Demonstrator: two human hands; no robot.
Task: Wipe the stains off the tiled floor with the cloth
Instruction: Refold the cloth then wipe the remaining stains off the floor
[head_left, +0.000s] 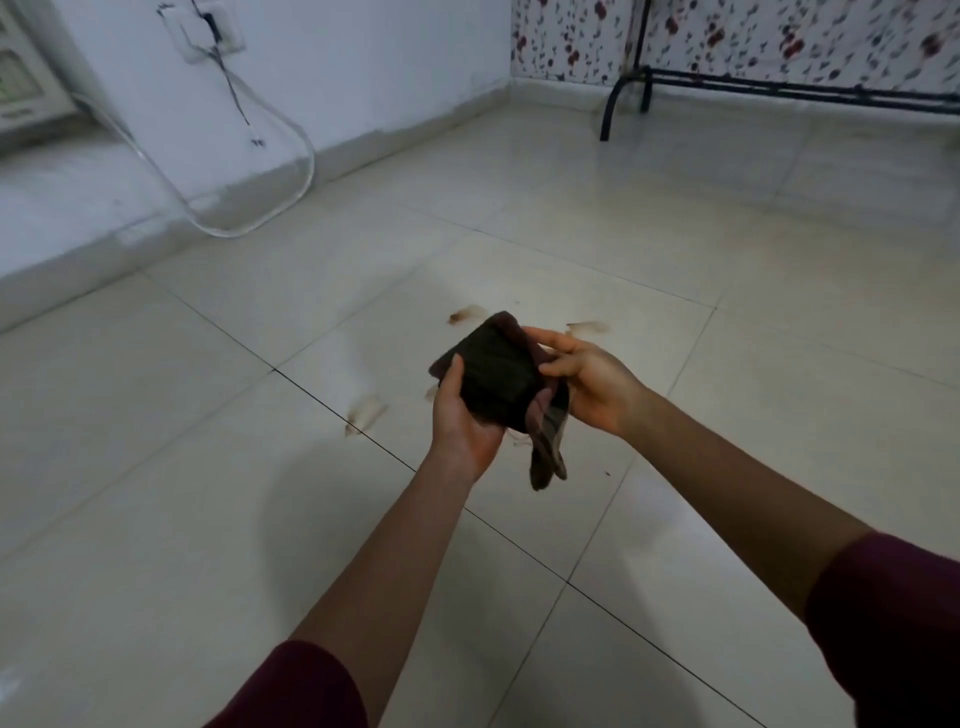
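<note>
Cloth (496, 376) gripped by both hands — left (464, 415), right (589, 382) — hides left fingers.

Dark folded cloth (496, 376), brown floor stains (465, 314)

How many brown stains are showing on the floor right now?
4: one above the cloth, one upper right, one left, one small beside left hand. The cloth may hide others.

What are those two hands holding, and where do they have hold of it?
A dark folded cloth: the left hand grips its near-left edge, the right hand its right side.
</note>
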